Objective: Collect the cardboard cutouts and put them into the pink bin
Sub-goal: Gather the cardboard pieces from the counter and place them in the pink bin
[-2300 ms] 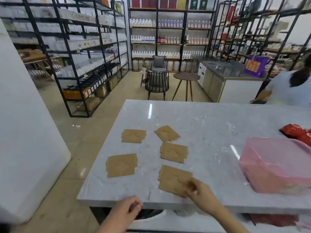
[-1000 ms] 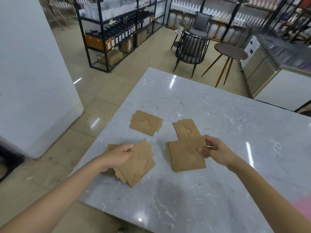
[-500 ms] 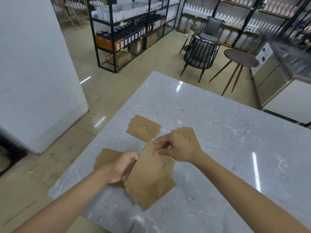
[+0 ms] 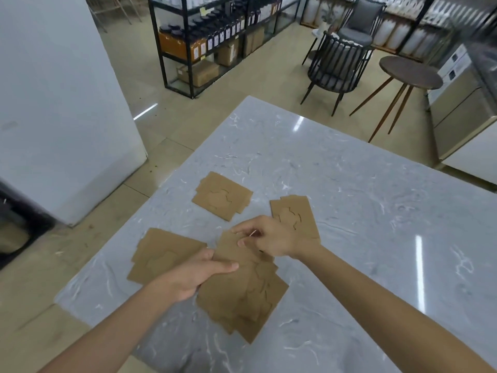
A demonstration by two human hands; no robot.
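Observation:
Brown cardboard cutouts lie on a grey marble table (image 4: 349, 211). A stack of cutouts (image 4: 242, 292) is held above the near part of the table. My left hand (image 4: 196, 273) grips its left edge, thumb on top. My right hand (image 4: 269, 238) pinches its far edge. One cutout (image 4: 161, 251) lies flat to the left, partly under my left hand. Another cutout (image 4: 222, 195) lies farther back. A third (image 4: 294, 215) lies behind my right hand, partly hidden by it. The pink bin is out of view.
The table's left edge and near-left corner (image 4: 57, 300) drop to a tiled floor. A white pillar (image 4: 53, 103) stands to the left. Beyond the table are a black shelf rack (image 4: 204, 41), a dark chair (image 4: 338, 63) and a round side table (image 4: 411, 72).
Both hands brought separate cutouts together into one stack between them. My left hand shifted from the left cutout onto the stack's edge. The view has dropped away from the pink bin.

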